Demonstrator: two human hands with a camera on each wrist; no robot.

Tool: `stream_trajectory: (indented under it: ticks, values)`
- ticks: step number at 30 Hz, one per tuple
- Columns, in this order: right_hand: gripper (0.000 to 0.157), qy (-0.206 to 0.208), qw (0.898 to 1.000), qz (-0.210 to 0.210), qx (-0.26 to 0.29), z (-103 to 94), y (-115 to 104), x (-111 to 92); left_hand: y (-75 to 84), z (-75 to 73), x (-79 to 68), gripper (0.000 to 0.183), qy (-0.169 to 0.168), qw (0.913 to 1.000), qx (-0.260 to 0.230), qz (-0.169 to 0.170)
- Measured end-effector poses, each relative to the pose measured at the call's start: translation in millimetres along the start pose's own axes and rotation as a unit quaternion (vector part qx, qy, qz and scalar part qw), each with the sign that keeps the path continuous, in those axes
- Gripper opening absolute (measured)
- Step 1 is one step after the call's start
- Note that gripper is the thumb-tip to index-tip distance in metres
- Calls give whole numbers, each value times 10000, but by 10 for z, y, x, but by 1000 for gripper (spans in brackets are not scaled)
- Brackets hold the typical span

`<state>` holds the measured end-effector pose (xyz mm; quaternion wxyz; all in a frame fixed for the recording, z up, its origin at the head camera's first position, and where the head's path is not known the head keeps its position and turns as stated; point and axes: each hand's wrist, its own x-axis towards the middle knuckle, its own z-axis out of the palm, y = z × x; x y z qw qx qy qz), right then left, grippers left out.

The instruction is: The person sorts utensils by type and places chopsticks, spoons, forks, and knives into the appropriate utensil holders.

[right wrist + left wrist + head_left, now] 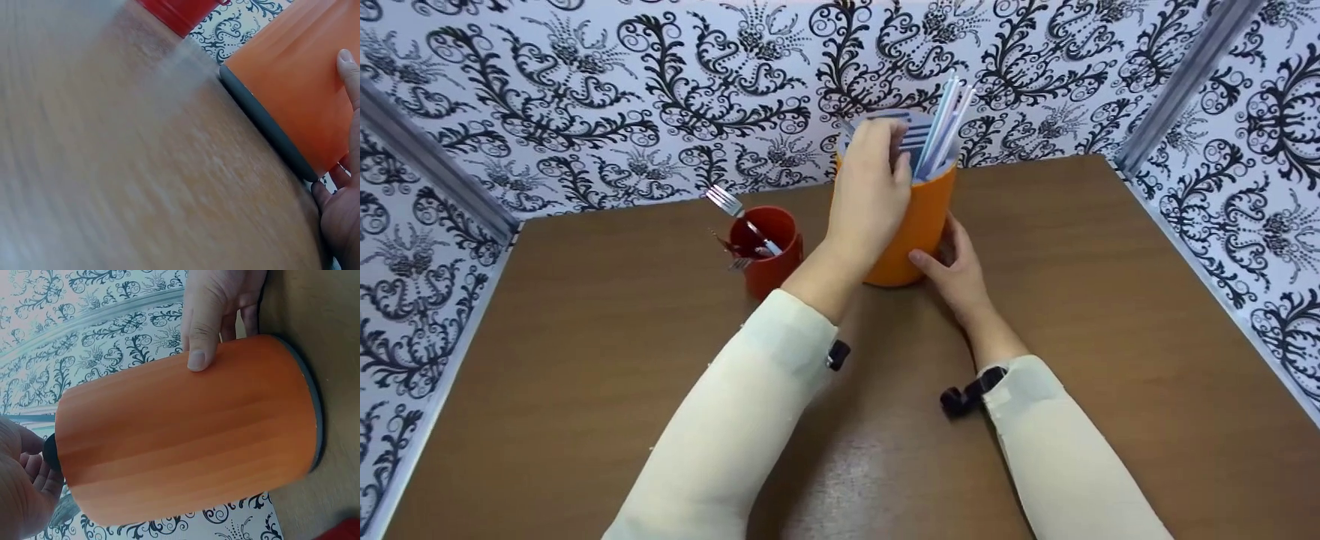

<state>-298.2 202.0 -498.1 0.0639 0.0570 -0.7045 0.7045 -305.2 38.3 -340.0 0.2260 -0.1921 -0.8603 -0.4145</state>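
A tall orange container (919, 225) with a dark base stands upright on the table. My right hand (960, 277) grips it low on its right side, thumb (197, 360) on the front and fingers behind. Thin white sticks (945, 124) and a blue-grey slotted piece (915, 135) stick up from its top. My left hand (870, 184) is at the rim, fingers curled down. In the left wrist view, its thumb and fingers pinch a dark rounded piece (52, 451) at the rim; I cannot tell what this belongs to.
Left of the container stands a red cup (772, 281) holding a fork (725, 201) with a pale handle and other cutlery. Behind the brown table (585, 337) rises a white wall (735, 67) with black scrollwork, with more panels on both sides.
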Motion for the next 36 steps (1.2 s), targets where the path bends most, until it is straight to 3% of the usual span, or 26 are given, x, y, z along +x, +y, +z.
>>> stream_trajectory:
  ticks: [9, 16, 20, 25, 28, 31, 33, 36]
  values:
    - [88, 317, 9991, 164, -214, -276, 190, 71, -45, -39, -166, 23, 135, 9995, -206, 173]
    - [84, 442, 9978, 282, -402, -381, 218, 1, -77, -121, -337, 23, 135, 9989, -383, 249]
    - [77, 533, 9968, 323, -506, -379, 215, -101, -142, -233, -477, 23, 174, 9986, -191, 460]
    - [66, 550, 9961, 489, -477, -358, 199, -203, -370, -502, -706, 23, 245, 9966, 244, 753]
    - [61, 259, 9955, 667, -615, -414, 145, -241, -533, -713, -847, 20, 270, 9953, 485, 798]
    - [57, -268, 9900, 825, -1116, -544, 54, -250, -688, -904, -979, 18, 352, 9949, 619, 712]
    - [56, -672, 9805, 904, -1611, -658, -32, -249, -789, -1002, -1053, 18, 411, 9952, 644, 619]
    - [55, -1195, 9553, 928, -2540, -842, -187, -236, -945, -1108, -1135, 18, 501, 9951, 704, 487]
